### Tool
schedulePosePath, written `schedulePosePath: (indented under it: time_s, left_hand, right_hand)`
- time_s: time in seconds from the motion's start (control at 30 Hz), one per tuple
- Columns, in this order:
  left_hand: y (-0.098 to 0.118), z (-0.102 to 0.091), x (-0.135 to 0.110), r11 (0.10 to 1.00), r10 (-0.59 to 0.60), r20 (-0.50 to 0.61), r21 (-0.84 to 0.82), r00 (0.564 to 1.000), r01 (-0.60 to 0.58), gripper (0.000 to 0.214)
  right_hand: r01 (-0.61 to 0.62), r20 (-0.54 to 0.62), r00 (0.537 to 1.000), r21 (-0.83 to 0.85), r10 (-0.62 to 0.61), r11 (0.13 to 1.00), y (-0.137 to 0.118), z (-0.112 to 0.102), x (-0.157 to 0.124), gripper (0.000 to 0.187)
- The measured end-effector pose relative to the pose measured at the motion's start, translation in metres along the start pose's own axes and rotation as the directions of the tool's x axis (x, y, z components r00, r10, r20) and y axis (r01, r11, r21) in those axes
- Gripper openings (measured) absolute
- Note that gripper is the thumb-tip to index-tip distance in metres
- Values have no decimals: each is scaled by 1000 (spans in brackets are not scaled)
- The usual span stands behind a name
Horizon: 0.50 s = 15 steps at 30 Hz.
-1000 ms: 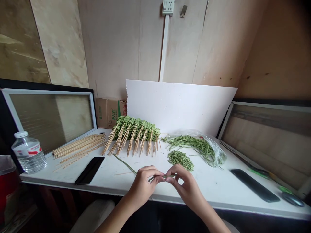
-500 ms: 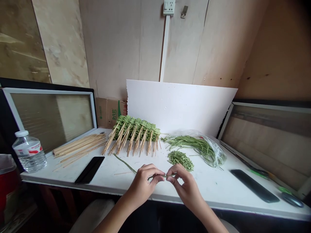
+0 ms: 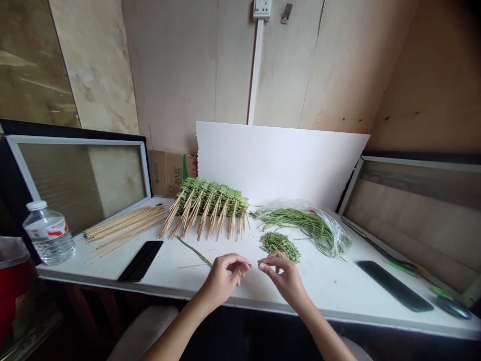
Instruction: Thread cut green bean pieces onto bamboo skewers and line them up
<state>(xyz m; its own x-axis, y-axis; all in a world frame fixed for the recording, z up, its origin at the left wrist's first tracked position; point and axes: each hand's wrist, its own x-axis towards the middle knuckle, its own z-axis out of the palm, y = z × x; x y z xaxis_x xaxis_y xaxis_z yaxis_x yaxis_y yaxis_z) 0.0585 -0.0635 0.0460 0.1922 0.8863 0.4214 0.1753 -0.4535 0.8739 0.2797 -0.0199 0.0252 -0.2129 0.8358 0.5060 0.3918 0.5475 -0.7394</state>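
My left hand (image 3: 223, 276) is closed round a long green bean (image 3: 193, 249). The bean's far part trails over the table to the upper left, and a short end shows at the fingertips. A small gap away, my right hand (image 3: 281, 273) is pinched; whatever its fingertips hold is too small to make out. Just behind my right hand lies a heap of short cut bean pieces (image 3: 278, 244). Farther back to the right, long whole beans (image 3: 300, 223) lie partly in a clear plastic bag (image 3: 340, 238).
Skewered bean pieces (image 3: 212, 195) are stacked at the back, sticks pointing forward. Loose bamboo skewers (image 3: 126, 223), a black phone (image 3: 141, 260) and a water bottle (image 3: 49, 235) are at left. On the right lie a dark flat object (image 3: 394, 286) and a mouse (image 3: 453, 307).
The bean spanned both hands before. Now my hands have parted slightly, with a gap between the fingertips, and the bean stays with my left hand.
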Motion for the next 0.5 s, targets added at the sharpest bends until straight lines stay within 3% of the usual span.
schedulePosePath:
  time_s: [0.1,0.2,0.3,0.5]
  left_hand:
    - [-5,0,1,997,14,-36,81,999,-11,38]
    - [-9,1,0,992,-1,-17,125,1000,4,39]
    - [-15,0,-1,993,-40,35,109,999,36,41]
    - [-26,1,3,997,-73,1,-18,997,73,39]
  right_hand:
    - [17,-42,999,-318,-32,948,37,1,0,34]
    - [57,6,998,-441,-61,896,60,0,-2,28]
    - [62,44,998,-449,-48,891,64,-7,0,32]
    - [-55,-122,992,-221,28,974,38,-30,14,58]
